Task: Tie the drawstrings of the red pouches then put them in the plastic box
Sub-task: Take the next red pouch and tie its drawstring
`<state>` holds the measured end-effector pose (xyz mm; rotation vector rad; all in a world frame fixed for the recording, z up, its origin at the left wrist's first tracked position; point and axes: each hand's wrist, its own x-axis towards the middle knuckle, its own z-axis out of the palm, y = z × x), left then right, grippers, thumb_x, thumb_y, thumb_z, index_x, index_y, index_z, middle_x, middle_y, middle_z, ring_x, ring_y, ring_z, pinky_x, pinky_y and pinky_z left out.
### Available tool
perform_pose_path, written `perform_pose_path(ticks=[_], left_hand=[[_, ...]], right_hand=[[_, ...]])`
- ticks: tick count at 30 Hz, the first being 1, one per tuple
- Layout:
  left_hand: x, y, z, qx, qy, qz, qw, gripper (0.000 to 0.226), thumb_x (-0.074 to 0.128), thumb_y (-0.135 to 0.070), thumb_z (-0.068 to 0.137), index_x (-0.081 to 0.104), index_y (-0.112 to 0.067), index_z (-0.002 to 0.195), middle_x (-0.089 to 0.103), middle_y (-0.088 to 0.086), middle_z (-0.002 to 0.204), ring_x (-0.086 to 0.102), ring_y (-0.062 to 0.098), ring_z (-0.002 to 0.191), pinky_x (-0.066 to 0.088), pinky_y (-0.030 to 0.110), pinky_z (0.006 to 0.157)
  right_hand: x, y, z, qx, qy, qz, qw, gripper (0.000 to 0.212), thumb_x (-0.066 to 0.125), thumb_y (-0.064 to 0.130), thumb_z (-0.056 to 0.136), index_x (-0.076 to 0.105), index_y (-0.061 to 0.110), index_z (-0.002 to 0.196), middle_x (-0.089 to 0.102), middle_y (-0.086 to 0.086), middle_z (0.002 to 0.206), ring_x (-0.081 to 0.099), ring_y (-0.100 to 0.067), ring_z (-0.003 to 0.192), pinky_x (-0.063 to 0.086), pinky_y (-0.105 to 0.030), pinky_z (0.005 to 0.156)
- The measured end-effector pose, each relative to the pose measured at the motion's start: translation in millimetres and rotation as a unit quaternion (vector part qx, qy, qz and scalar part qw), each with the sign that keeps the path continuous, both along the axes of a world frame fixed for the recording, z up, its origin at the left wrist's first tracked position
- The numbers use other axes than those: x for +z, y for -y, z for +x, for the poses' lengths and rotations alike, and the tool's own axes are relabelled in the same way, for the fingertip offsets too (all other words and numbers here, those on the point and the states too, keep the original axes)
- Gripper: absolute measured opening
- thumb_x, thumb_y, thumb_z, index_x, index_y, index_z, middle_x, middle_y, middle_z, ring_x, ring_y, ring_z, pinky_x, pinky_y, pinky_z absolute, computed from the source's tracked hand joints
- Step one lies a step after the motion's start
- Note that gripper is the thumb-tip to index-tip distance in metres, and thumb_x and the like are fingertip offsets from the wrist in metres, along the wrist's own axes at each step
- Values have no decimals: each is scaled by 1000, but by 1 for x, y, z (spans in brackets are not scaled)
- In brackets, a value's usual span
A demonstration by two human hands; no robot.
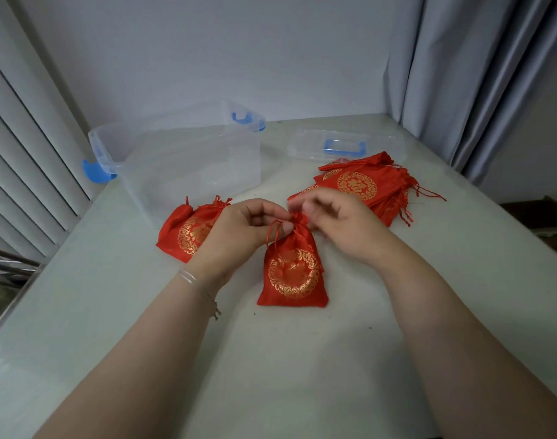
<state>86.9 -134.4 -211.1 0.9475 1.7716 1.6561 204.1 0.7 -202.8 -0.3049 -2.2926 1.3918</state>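
Pinching pouch drawstring, both hands

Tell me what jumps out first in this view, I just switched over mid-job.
Both hands meet at the table's centre: the left hand and right hand work the drawstring at the neck of a red pouch with a gold emblem. Behind-left lies the clear plastic box, with cinched pouches before it. Behind-right sits a stack of flat pouches, by the lid.

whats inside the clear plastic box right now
No pouches show through the clear plastic box; it looks empty. Its near corner is hidden behind the left hand.
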Motion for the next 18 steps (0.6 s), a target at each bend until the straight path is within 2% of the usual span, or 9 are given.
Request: perform_pose_path(ticks=[2,4,6,8,10,12,15,18], left_hand=[[1,1,3,-7,-37,12,999,12,75,-3,75,70,-11,83,70,10,81,66,16,77,54,22,74],[1,0,6,-1,-78,17,997,10,75,-4,75,71,-10,83,70,9,80,64,15,75,55,23,73],[2,0,7,11,-109,16,994,9,75,-6,76,71,-11,83,71,4,80,65,13,73,55,23,72],[3,0,8,19,-136,2,991,10,75,-8,78,72,-15,83,71,-1,79,65,15,69,57,26,69],[2,0,9,35,-172,-15,984,16,74,-8,80,72,-24,83,71,-3,79,65,26,65,57,35,68],[0,-1,10,58,-218,-41,973,21,71,-10,83,71,-31,83,72,-4,80,66,29,68,57,38,68],[-4,-2,11,85,-287,-73,951,22,67,-10,85,70,-31,83,70,-9,77,64,10,65,55,24,65],[-6,-3,13,103,-353,-86,926,16,66,-10,85,71,-26,85,67,-11,76,60,3,64,47,15,60]], right_hand=[[-5,0,-3,25,49,25,998,15,55,11,94,63,22,100,64,10,91,58,1,81,46,-12,71],[-7,-1,-4,22,59,-16,998,12,57,9,92,63,20,95,66,-2,89,59,-8,78,48,-20,70],[-6,-3,-3,16,53,-47,997,11,58,11,92,63,20,88,66,-7,85,59,-10,72,49,-21,66],[-7,-6,-2,10,55,-40,998,12,60,13,91,63,22,83,66,-1,79,59,-4,68,49,-16,64],[-9,-5,-4,4,46,-34,998,15,62,13,89,62,24,79,65,5,76,58,3,64,46,-13,62],[-10,-3,-5,-12,37,-21,999,17,63,14,89,61,26,77,63,7,74,57,3,64,45,-14,63],[-12,-1,-8,-33,30,9,999,19,63,15,89,60,28,75,62,5,75,57,-6,70,48,-23,69],[-11,0,-8,-37,31,9,999,15,61,15,90,61,25,78,64,0,75,58,-10,70,50,-31,69]])
